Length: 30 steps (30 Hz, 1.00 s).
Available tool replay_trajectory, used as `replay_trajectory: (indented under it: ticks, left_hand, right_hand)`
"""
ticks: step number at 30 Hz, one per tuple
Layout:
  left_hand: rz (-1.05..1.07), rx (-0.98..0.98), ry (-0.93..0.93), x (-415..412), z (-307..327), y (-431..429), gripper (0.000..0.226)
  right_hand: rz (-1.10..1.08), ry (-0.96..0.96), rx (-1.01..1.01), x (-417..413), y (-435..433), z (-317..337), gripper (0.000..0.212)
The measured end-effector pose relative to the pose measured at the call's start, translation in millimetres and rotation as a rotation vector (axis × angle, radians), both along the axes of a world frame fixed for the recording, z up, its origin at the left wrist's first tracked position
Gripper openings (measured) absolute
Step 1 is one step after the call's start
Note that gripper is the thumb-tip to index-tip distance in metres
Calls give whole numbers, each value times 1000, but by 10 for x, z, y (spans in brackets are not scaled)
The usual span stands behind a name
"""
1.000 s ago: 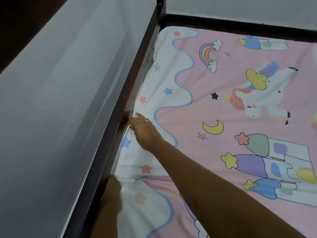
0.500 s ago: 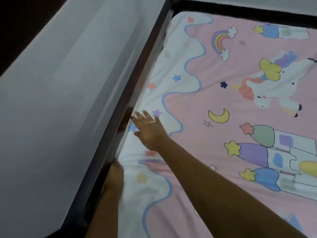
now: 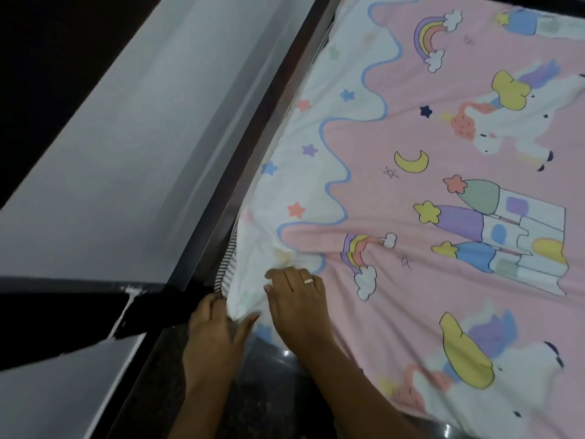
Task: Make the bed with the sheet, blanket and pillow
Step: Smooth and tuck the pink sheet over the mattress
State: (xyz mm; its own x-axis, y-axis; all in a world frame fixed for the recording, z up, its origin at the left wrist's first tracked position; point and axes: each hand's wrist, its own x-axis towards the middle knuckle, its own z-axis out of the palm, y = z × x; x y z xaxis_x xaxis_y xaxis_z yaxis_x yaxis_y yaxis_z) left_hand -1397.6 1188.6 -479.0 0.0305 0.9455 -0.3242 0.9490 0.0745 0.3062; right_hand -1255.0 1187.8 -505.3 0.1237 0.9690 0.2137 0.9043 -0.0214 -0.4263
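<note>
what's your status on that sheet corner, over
Left hand grips sheet corner. Right hand presses it flat. Striped mattress exposed by bed rail.

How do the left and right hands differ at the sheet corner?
The left hand pinches a fold of the pink cartoon-printed bed sheet at its white edge; the right hand lies flat on top. The right hand wears a metal ring; the left hand shows none. Both touch the same corner.
</note>
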Motion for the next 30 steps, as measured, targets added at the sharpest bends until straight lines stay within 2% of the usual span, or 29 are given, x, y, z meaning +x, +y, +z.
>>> replay_trajectory:
  ticks: [2,3,5,7,11,13,17,20,25,29,30]
  left_hand:
    - [7,52,26,-78,-29,-148,40]
    - [26,60,16,-107,-52,-188,33]
    - [92,76,20,-162,-46,-234,28]
    - [120,118,63,-274,-23,-278,27]
    - [62,121,150,-570,-39,-257,26]
    - [49,143,156,-716,-47,-174,27]
    - [60,127,176,-906,-96,37,32]
    - [65,87,192,-899,-163,65,36]
    - [178,19,106,-782,-257,-59,31]
    - [261,-103,55,-755,-333,-188,43]
    - [249,-102,39,-740,-341,-217,42]
  right_hand:
    - [51,-20,-122,-90,-183,-33,23]
    - [61,-50,-205,-130,-268,-41,31]
    - [98,-113,-355,-204,-399,-37,50]
    - [127,-151,-439,-287,-477,3,60]
    - [138,-214,-472,-472,-459,109,45]
    - [224,-139,-515,-603,-452,201,35]
    - [345,-71,-593,-850,-453,274,34]
    - [326,13,-605,-863,-427,144,33]
    - [346,229,-677,-808,-404,-28,42]
    - [226,430,-557,-659,-393,23,40]
    - [170,428,-505,-580,-390,60,37]
